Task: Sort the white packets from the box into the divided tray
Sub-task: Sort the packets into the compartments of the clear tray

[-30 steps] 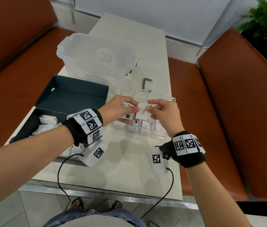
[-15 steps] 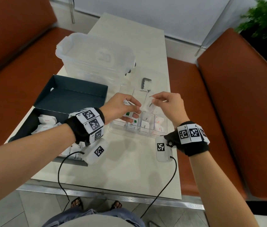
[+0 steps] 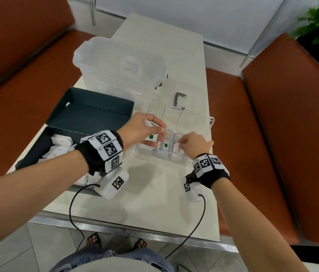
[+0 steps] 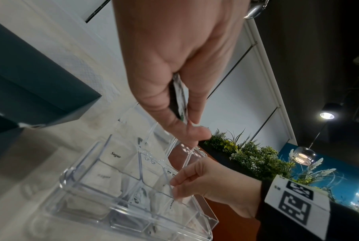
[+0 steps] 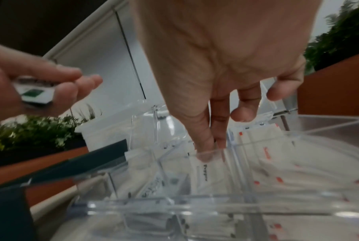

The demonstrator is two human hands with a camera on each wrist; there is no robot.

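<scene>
Here, right hand (image 3: 193,145) grip pinching pepper packet (image 3: 178,150) inside divided tray (image 3: 206,122), left hand (image 3: 141,130) clamped on green-marked packets (image 3: 152,136).

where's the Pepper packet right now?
Head view: the Pepper packet is pinched in the right hand, going into a front compartment of the clear divided tray, just right of the Stevia packet.

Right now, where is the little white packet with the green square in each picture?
Head: in the left hand, centre; white packet with green square.
Left wrist: edge-on between the fingers, upper centre.
Right wrist: far left.
Shared landmark: clear plastic divided tray.
</scene>
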